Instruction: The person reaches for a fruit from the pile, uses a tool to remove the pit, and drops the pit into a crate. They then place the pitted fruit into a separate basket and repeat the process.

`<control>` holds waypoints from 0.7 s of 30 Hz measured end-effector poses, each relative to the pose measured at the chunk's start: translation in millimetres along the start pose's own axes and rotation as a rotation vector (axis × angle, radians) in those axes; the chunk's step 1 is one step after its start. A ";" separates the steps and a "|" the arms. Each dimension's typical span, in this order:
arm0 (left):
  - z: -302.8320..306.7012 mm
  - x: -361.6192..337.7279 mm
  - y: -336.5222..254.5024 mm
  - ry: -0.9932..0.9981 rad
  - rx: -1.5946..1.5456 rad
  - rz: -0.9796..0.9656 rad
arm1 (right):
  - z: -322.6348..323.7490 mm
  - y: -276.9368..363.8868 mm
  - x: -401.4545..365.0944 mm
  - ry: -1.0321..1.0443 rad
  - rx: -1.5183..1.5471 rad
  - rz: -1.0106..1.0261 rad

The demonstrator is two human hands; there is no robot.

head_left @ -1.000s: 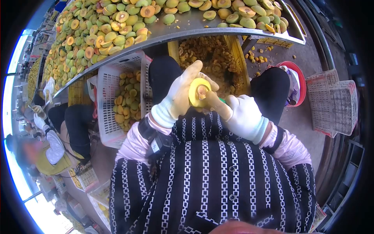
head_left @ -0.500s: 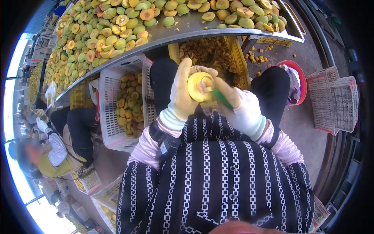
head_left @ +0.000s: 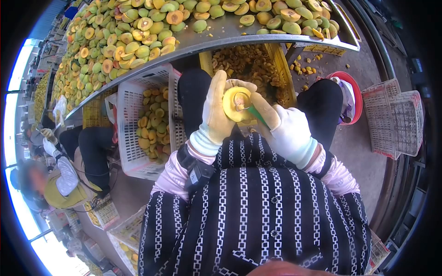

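My gloved left hand [head_left: 215,110] is closed around a yellow peach half [head_left: 229,109], its cut face turned up and the stone area showing in the middle. My right hand [head_left: 291,131], also gloved, grips a green-handled pitting knife [head_left: 258,116]. The tool's tip meets the centre of the cut face; a thin curved metal end seems to show there, but its exact shape is too small to make out. Both hands are held close together above my lap.
Ahead, a metal table [head_left: 207,41] bears a heap of halved peaches [head_left: 133,37]. Under it, a yellow crate [head_left: 283,76] contains brown scraps. A white basket [head_left: 133,161] with peach halves stands left. Rightward are a red bucket [head_left: 353,89] and stacked crates [head_left: 389,122]. A co-worker [head_left: 69,184] sits left.
The peach half has turned slightly, so its centre shows more clearly. My right hand has shifted a little to the right and down, with the tool still at the centre.
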State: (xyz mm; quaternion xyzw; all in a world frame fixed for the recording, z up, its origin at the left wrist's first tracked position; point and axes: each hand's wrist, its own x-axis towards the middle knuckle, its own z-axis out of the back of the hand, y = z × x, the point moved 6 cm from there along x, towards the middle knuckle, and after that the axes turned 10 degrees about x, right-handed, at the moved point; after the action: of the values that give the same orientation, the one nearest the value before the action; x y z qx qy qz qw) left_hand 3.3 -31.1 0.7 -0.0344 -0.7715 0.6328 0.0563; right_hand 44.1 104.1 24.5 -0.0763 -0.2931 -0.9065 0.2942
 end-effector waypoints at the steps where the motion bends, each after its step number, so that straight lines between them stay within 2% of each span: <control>1: 1.1 -0.2 0.0 -0.001 0.039 -0.036 | -3.2 -1.4 -0.1 0.032 -0.021 -0.017; 5: 3.1 -0.5 3.7 0.016 0.097 -0.141 | -16.3 -11.1 -1.9 0.129 -0.057 -0.066; 7: 5.3 0.5 32.4 0.034 -0.249 0.341 | -19.1 -15.1 -0.2 0.133 0.068 -0.085; 11: 5.1 -0.5 29.4 0.041 -0.021 0.357 | -30.7 -18.6 -5.6 0.196 0.105 -0.100; 14: 12.0 0.9 33.4 0.096 0.028 0.416 | -34.2 -10.2 -8.3 0.143 0.175 -0.044; 16: 14.0 2.8 33.1 0.183 0.188 0.378 | -42.5 -11.6 -9.0 0.137 0.197 -0.041; 20: 18.4 2.8 35.6 0.095 0.186 0.390 | -56.0 -18.4 -4.8 0.133 0.257 -0.079; 21: 20.0 0.7 37.4 0.050 0.079 0.452 | -55.3 -18.2 -2.4 0.131 0.257 -0.078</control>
State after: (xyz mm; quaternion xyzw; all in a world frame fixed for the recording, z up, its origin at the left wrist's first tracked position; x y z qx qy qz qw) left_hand -0.7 -43.0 -39.8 -0.2197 -0.7173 0.6579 -0.0665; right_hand 37.4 85.4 -30.3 0.0328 -0.3894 -0.8753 0.2847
